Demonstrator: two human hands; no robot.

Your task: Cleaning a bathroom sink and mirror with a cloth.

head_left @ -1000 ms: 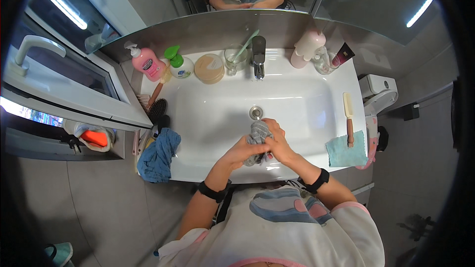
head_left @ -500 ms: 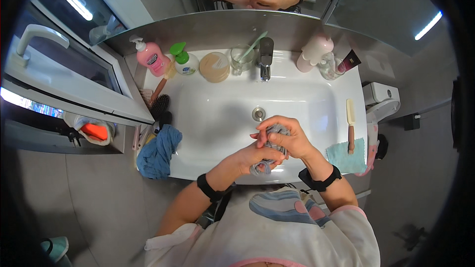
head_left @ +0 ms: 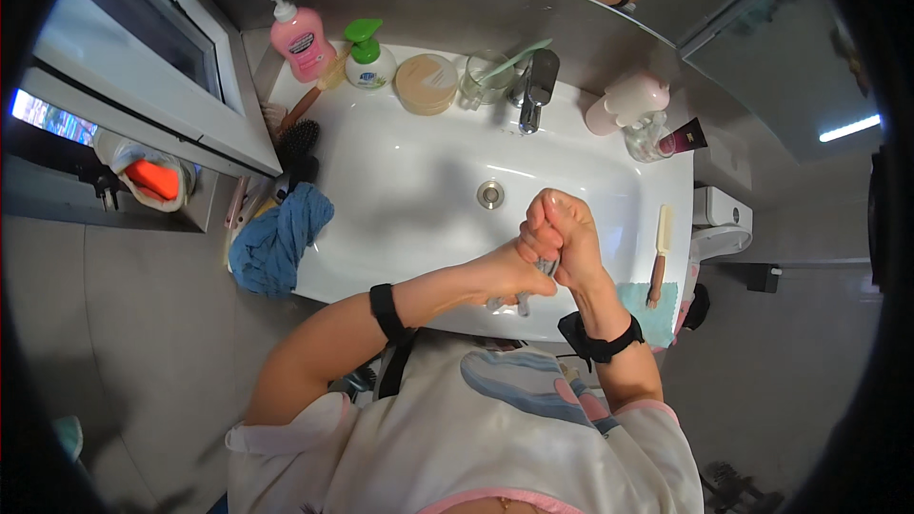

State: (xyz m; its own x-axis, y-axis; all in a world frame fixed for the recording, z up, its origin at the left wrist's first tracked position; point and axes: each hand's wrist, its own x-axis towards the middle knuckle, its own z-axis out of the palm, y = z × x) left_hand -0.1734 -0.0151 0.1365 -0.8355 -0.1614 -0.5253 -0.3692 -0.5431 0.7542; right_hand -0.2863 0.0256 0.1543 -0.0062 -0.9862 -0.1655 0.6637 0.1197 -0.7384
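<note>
Both my hands are closed on a bunched grey cloth (head_left: 546, 267) over the front part of the white sink (head_left: 409, 171). My left hand (head_left: 509, 276) wraps around its lower end, and a loose fold sticks out below the fingers. Just above and to the right, my right hand (head_left: 564, 233) makes a tight fist around the other end. Most of the cloth is hidden inside the fingers. Behind the hands lies the metal drain (head_left: 490, 194), and the faucet (head_left: 539, 90) stands at the back rim.
A pink pump bottle (head_left: 303, 43), a green-topped pump bottle (head_left: 369, 65), a round tan container (head_left: 426, 86) and a glass cup (head_left: 486, 81) line the back rim. A blue cloth (head_left: 281, 240) and hairbrush (head_left: 298, 139) lie left. On the right are a comb (head_left: 664, 228) and a light-blue cloth (head_left: 649, 312).
My right hand has gone from loosely bent fingers to a tight fist, and the grey cloth is squeezed smaller between both hands. The whole view has tilted and shifted.
</note>
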